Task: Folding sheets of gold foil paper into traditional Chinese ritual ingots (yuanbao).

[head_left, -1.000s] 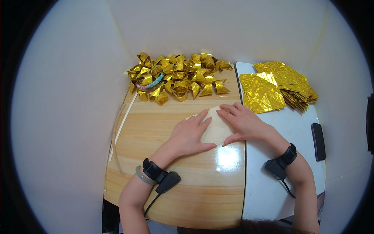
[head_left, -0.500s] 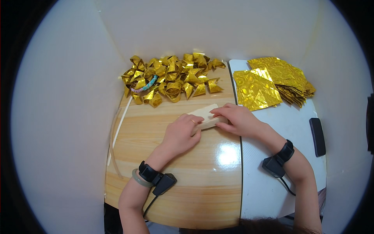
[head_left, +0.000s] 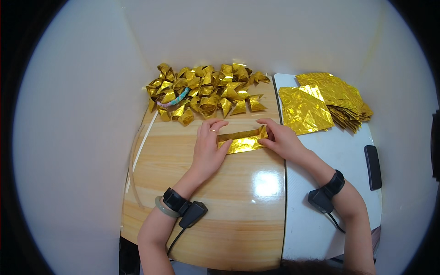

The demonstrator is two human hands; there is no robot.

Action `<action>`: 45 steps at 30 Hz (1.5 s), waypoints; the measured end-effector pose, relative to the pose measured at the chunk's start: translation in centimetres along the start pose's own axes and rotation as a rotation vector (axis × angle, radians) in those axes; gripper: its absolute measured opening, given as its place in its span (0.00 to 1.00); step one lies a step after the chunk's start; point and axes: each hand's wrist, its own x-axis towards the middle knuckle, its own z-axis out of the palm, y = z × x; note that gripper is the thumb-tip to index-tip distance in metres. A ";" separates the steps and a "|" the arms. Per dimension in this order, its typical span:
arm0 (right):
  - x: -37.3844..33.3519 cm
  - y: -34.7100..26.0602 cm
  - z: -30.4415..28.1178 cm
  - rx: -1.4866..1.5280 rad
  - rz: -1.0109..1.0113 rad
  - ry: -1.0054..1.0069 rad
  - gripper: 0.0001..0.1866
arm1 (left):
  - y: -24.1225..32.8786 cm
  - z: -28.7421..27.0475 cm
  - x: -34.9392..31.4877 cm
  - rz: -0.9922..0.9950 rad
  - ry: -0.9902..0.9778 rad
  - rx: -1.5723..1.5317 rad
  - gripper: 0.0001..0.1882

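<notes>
Between my hands, just above the wooden table point(head_left: 215, 192), is a strip of gold foil paper point(head_left: 244, 145), folded long and narrow with its shiny side out and a dark fold along the top. My left hand point(head_left: 209, 145) grips its left end, thumb in front and fingers behind. At the right end my right hand point(head_left: 280, 140) pinches it between thumb and fingers. Beyond my hands lies a heap of folded gold foil pieces point(head_left: 208, 104), with a blue and lilac braided band point(head_left: 176, 99) resting on it.
On the white board point(head_left: 321, 156) at right lie a flat square gold sheet point(head_left: 306, 110) and a fanned stack of gold sheets point(head_left: 337, 94). A dark slim device point(head_left: 373, 167) sits at the right edge. Pale walls enclose the table. Cabled black trackers are strapped to both wrists.
The paper showed its pale side half a second ago; now its gold side faces up as a narrow strip. My hands have moved slightly apart along it.
</notes>
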 end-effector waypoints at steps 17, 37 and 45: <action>-0.3 -0.3 -0.4 -0.194 -0.360 -0.034 0.22 | -1.5 -0.3 -0.3 0.328 -0.176 0.474 0.15; -0.5 -0.1 -0.7 -0.169 -0.404 -0.072 0.16 | -0.8 -0.3 -0.4 0.245 -0.405 0.095 0.08; -0.3 0.0 -0.5 -0.039 -0.465 -0.116 0.15 | -1.4 -0.4 0.0 0.237 -0.439 0.031 0.06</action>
